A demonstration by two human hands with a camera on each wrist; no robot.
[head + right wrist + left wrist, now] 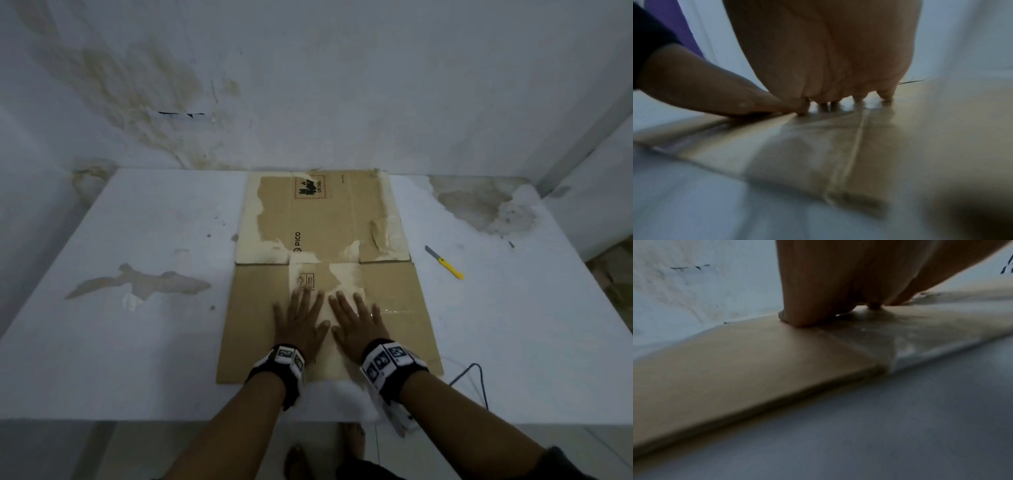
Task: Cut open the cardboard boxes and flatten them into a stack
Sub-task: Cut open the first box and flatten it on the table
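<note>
Here, item by item, is what lies before you.

Flattened brown cardboard box (325,267): lies flat in the centre of the head view, on the white table (137,342). Its long axis runs from the lower middle of the frame up toward the stained wall, straight away from you. A crease or flap line crosses it just above your fingertips, and torn pale patches and clear tape mark its surface.

Left hand (301,325): palm down on the lower half of the cardboard, fingers straight and spread, gripping nothing. The left wrist view shows the fingers (797,318) pressed onto the board.

Right hand (356,325): the same, palm down just beside the left, thumbs nearly touching, fingers flat on the taped strip. Both hands sit near the centre line, so neither is meaningfully nearer the far half of the board.

Yellow-handled utility knife (445,262): rests on the table at right of centre, apart from the cardboard's right edge, well nearer your right hand.

Dark cable (476,373): trails at the table's lower right edge.

Judgement: you are pressing the sheet flat; any further smoothing likely travels up the frame along the long axis. Only this one board shows, so a stack is not yet visible.
</note>
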